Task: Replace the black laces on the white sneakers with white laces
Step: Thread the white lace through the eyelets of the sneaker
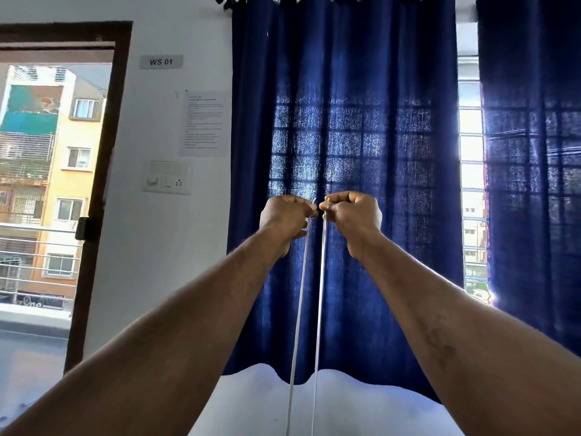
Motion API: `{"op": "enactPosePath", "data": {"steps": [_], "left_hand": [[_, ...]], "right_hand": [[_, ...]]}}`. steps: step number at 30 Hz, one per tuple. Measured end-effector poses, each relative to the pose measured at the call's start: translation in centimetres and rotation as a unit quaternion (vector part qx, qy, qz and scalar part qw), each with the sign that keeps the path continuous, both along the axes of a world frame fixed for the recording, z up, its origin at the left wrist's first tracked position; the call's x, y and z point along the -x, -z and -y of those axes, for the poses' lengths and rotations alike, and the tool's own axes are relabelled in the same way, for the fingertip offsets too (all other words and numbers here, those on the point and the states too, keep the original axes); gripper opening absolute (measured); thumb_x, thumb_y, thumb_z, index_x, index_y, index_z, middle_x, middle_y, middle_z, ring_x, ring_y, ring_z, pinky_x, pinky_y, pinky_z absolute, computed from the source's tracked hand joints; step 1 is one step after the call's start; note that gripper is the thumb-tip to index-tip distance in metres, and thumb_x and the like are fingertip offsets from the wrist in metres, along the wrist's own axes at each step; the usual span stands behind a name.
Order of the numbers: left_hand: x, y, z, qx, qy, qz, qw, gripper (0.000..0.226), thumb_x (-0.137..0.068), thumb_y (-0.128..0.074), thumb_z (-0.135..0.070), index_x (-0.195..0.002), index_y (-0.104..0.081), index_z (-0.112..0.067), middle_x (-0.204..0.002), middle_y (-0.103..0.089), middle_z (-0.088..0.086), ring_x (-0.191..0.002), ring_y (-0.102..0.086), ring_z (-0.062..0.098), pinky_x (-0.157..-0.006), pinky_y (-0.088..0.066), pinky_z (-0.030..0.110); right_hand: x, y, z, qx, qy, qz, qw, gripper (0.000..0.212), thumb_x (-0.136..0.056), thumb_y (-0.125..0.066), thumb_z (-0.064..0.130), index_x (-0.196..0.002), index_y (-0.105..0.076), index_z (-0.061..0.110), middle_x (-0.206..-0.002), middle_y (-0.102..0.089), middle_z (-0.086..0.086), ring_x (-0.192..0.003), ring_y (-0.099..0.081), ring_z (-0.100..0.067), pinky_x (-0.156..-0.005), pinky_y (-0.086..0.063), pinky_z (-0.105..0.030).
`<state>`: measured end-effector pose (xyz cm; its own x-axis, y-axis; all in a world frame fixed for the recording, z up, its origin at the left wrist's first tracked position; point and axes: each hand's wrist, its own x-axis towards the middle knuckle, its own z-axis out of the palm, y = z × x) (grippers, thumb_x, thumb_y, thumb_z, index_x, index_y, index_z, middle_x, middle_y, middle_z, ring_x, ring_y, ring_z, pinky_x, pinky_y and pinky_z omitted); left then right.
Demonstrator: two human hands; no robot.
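Both hands are raised side by side, nearly touching. The left hand (284,215) and right hand (352,212) each keep a narrow grip pinched on one end of the white lace (319,294). Its two strands run taut and straight down out of view, presumably to a sneaker below the frame. A blue curtain (361,89) hangs behind, and nothing stands in the way.

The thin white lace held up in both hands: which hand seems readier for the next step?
Left, marginally. The left hand and right hand pinch the thin white lace at equal height, but the left seems to leave a tip poking free for threading; the right hides its end.
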<state>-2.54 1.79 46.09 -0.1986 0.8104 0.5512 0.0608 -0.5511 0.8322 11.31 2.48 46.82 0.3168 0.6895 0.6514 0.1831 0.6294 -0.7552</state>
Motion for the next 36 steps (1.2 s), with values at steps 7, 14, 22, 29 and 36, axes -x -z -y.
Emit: {"op": "enactPosePath", "data": {"steps": [7,14,22,29,36], "left_hand": [[0.3,3.2,-0.5,-0.027,-0.063,-0.045,0.997,0.011,-0.085,-0.082,-0.028,-0.076,-0.079,-0.031,-0.074,-0.076,-0.012,-0.071,-0.069,0.015,-0.071,-0.065,0.035],[0.5,15.3,-0.1,0.031,-0.082,-0.061,0.994,0.012,-0.09,-0.073,-0.026,-0.078,-0.076,-0.024,-0.063,-0.072,-0.004,-0.054,-0.067,0.013,-0.065,-0.064,0.041],[-0.2,30.9,-2.1,0.15,0.041,-0.049,0.987,0.016,-0.098,-0.065,-0.003,-0.085,-0.069,-0.013,-0.073,-0.076,0.007,-0.057,-0.064,0.019,-0.054,-0.051,0.032],[-0.3,39.8,-2.6,0.189,0.057,-0.029,0.98,0.019,-0.094,-0.07,-0.003,-0.078,-0.071,-0.015,-0.072,-0.076,0.011,-0.06,-0.064,0.024,-0.059,-0.05,0.035],[1.3,45.3,-2.1,0.235,0.019,-0.088,0.968,0.011,-0.078,-0.065,-0.032,-0.082,-0.075,-0.034,-0.079,-0.079,-0.003,-0.073,-0.074,0.02,-0.071,-0.058,0.041]], "right_hand": [[-0.5,2.8,-0.9,-0.024,0.039,0.086,0.995,0.011,-0.079,-0.087,0.024,-0.079,-0.077,0.028,-0.077,-0.077,0.016,-0.082,-0.076,-0.011,-0.084,-0.064,-0.043],[-1.1,14.3,-0.7,0.015,0.054,0.166,0.985,0.009,-0.082,-0.085,0.03,-0.081,-0.077,0.031,-0.076,-0.075,0.02,-0.076,-0.07,0.002,-0.082,-0.06,-0.032],[-2.0,30.2,-1.1,0.123,0.006,0.188,0.974,0.013,-0.086,-0.084,0.021,-0.082,-0.076,0.03,-0.079,-0.076,0.02,-0.078,-0.071,0.002,-0.077,-0.059,-0.025],[-1.8,39.5,-1.8,0.194,-0.004,0.181,0.964,0.007,-0.087,-0.083,0.031,-0.083,-0.077,0.03,-0.08,-0.075,0.023,-0.078,-0.07,0.005,-0.076,-0.055,-0.021],[-1.1,46.3,-2.3,0.253,-0.043,0.14,0.956,0.012,-0.083,-0.087,0.021,-0.081,-0.077,0.027,-0.081,-0.077,0.017,-0.08,-0.073,0.0,-0.082,-0.06,-0.035]]}}
